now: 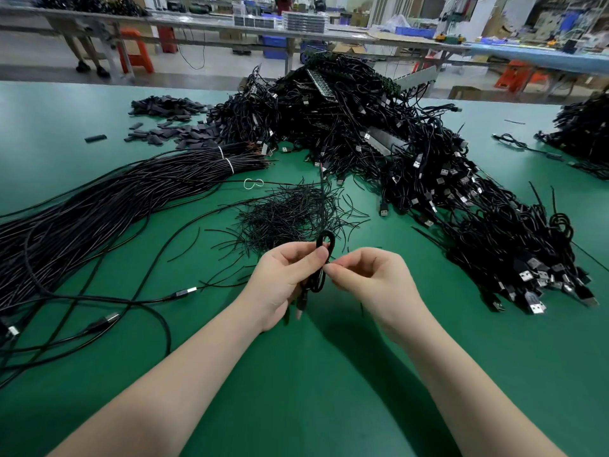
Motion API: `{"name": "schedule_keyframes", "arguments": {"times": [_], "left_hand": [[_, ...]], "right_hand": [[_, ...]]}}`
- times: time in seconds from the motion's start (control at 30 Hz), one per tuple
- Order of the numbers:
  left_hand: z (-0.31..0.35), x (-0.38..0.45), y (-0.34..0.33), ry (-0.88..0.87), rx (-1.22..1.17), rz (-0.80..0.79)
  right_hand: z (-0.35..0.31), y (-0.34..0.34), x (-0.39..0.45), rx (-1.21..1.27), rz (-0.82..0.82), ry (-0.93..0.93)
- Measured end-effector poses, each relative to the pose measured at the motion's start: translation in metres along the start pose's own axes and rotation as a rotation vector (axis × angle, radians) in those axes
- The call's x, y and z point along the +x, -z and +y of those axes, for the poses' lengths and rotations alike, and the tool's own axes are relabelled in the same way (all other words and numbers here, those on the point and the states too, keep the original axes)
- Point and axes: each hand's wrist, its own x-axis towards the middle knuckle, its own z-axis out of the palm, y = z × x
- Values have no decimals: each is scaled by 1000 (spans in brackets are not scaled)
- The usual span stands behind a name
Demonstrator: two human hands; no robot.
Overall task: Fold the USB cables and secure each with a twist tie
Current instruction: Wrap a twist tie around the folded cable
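Two hands over the green tabletop [99, 103]: left hand [283, 278] and right hand [379, 278], sharing one folded cable [324, 255]. One loose heap of twist ties [290, 212] at mid-table, too many to count. One long bundle of uncoiled cables [115, 199] toward the left edge, bound by two white bands [229, 164]. One big pile of tied cables [412, 153] along the far edge and right side, uncountable. One smaller pile [583, 127] at the right edge. One scatter of flat black pieces [168, 117] at the far left.

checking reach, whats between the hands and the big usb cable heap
In the head view, the loose twist tie pile lies on the green mat between the hands' folded cable and the cable heap.
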Motion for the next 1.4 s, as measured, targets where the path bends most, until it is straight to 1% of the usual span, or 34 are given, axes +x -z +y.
{"name": "schedule_keyframes", "arguments": {"times": [0.03, 0.07, 0.13, 0.17, 0.23, 0.33, 0.4, 0.47, 0.53, 0.6, 0.63, 0.73, 0.8, 0.93, 1.1, 1.2, 1.27, 1.4], "left_hand": [[2, 0, 0, 18, 27, -7], [3, 1, 1, 44, 58, -20], [7, 2, 4, 103, 110, -59], [8, 2, 6, 128, 127, -82], [10, 3, 8, 170, 148, -114], [11, 3, 10, 223, 171, -147], [13, 3, 12, 227, 141, -161], [12, 3, 11, 200, 89, -134], [9, 3, 8, 154, 39, -66], [5, 3, 5, 115, 9, -54], [3, 2, 5, 102, 13, -65], [2, 1, 4, 67, 55, -86], [2, 0, 5, 49, 70, -117], [1, -1, 7, 55, 65, -118], [3, -2, 5, 70, 32, -185], [1, 1, 8, 87, 11, -124], [1, 2, 10, 95, -8, -101], [3, 2, 10, 103, -42, -123]], "right_hand": [[3, 1, 1, -218, 60, 177], [5, 2, 3, -403, 99, 395], [8, 4, 4, -680, 115, 811], [10, 4, 4, -779, 112, 945], [14, 4, 4, -880, 128, 1069], [16, 2, 4, -894, 188, 1134], [19, -1, 4, -830, 196, 1079], [17, -4, 2, -645, 216, 884], [14, -6, 1, -444, 228, 682], [13, -7, 0, -332, 214, 566], [14, -8, 1, -328, 201, 548], [16, -9, 1, -427, 184, 601], [18, -8, 3, -449, 192, 613], [19, -5, 4, -421, 156, 549], [18, -5, 4, -172, 159, 320], [19, -4, 6, -2, 119, 193], [20, -3, 7, 79, 102, 164], [21, -3, 6, 181, 94, 120]]}}
